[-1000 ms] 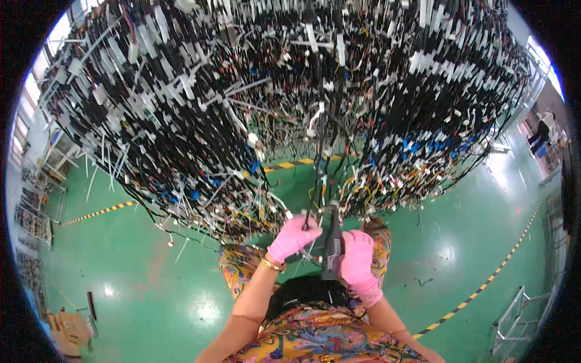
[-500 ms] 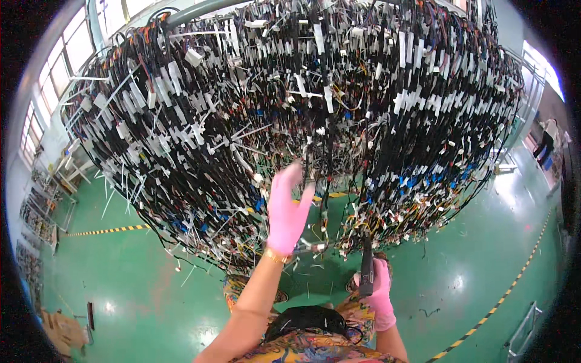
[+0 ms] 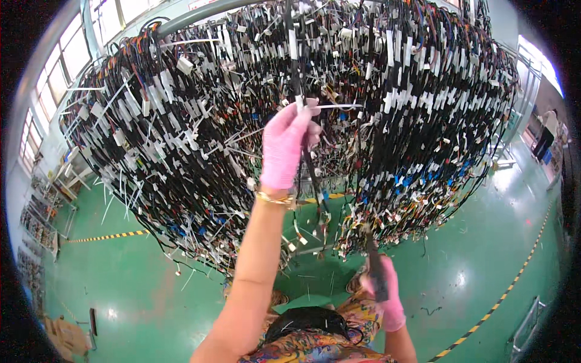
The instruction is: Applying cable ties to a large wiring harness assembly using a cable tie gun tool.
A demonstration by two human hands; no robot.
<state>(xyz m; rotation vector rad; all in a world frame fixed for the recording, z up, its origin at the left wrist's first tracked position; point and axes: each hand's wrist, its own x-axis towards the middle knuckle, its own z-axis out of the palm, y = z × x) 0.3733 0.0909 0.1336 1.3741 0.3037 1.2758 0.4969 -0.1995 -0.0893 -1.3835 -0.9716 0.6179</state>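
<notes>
In a pink glove, my left hand (image 3: 287, 136) is closed around a black wire harness (image 3: 296, 66) hanging in front of the dense bundle. A white cable tie (image 3: 340, 106) sticks out to the right from beside its fingertips. The harness's lower part (image 3: 315, 178) dangles below the hand, with loose connector ends near the floor gap. Low on the right, my pink-gloved right hand (image 3: 387, 296) grips a black, narrow-nosed hand tool (image 3: 376, 272). Motion blurs the tool, and its nose points up toward the lower wire ends. I cannot make out its exact kind.
A curved grey rail (image 3: 200, 15) carries many hanging black wire harnesses (image 3: 423, 133) with white labels and connectors, wrapping around both sides. Yellow-black tape (image 3: 496, 311) lines the green floor (image 3: 151, 302). Racks (image 3: 36, 224) stand far left; another person (image 3: 546, 134) is far right.
My left hand has moved up and closed on the hanging harness; before, it was lower, with fingers apart. The right hand and tool have shifted slightly right, and the tool has tilted.
</notes>
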